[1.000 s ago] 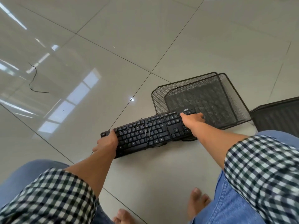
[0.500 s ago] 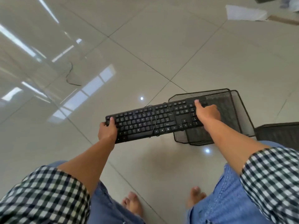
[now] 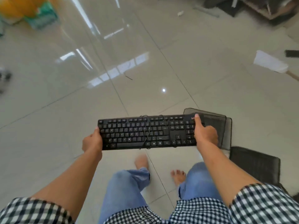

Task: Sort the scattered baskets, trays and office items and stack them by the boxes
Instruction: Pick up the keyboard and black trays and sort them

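A black keyboard (image 3: 145,132), its thin cable wound around the middle, is held level above the floor. My left hand (image 3: 92,141) grips its left end and my right hand (image 3: 205,134) grips its right end, thumb on top. On the floor behind my right hand lie two black mesh trays (image 3: 224,125), one nested in the other. Another black mesh basket (image 3: 254,165) sits on the floor at the right, beside my right arm.
Glossy tiled floor all around. A white sheet (image 3: 270,62) and a stick lie at the right. Dark furniture or boxes (image 3: 265,8) stand at the top right. Blurred yellow and green items (image 3: 32,12) sit at the top left. My bare feet (image 3: 178,175) are below the keyboard.
The keyboard has come up off the floor in both hands and now sits level, well above the tiles. The view has risen, and more of the room shows.
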{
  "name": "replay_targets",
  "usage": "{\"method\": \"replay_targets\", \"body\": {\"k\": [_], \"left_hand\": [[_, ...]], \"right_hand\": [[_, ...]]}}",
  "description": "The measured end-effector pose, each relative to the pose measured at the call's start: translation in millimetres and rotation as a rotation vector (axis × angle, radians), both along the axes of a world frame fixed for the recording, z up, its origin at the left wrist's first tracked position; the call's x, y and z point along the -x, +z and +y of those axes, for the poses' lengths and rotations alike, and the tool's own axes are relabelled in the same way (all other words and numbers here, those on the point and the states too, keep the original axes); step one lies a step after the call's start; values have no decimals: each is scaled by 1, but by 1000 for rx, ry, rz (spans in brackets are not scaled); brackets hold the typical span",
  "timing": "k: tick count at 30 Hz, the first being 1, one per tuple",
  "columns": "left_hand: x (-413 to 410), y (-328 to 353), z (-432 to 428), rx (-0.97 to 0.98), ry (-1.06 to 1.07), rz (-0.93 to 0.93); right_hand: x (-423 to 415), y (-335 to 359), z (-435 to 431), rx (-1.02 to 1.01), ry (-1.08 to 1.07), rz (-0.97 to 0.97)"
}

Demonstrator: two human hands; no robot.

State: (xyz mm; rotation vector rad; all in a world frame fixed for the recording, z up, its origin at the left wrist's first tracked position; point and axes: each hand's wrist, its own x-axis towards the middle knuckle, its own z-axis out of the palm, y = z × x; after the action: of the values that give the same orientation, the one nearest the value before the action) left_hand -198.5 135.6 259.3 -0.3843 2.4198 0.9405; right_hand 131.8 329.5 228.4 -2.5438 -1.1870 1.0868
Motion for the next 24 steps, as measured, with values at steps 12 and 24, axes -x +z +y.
{"method": "replay_targets", "body": {"k": [12, 24], "left_hand": [[-108, 111, -150, -350, 596, -34], [-204, 143, -327, -365, 1124, 229]], "right_hand": [[77, 123, -13, -118, 570, 99], [185, 165, -178, -46, 1074, 239]]}}
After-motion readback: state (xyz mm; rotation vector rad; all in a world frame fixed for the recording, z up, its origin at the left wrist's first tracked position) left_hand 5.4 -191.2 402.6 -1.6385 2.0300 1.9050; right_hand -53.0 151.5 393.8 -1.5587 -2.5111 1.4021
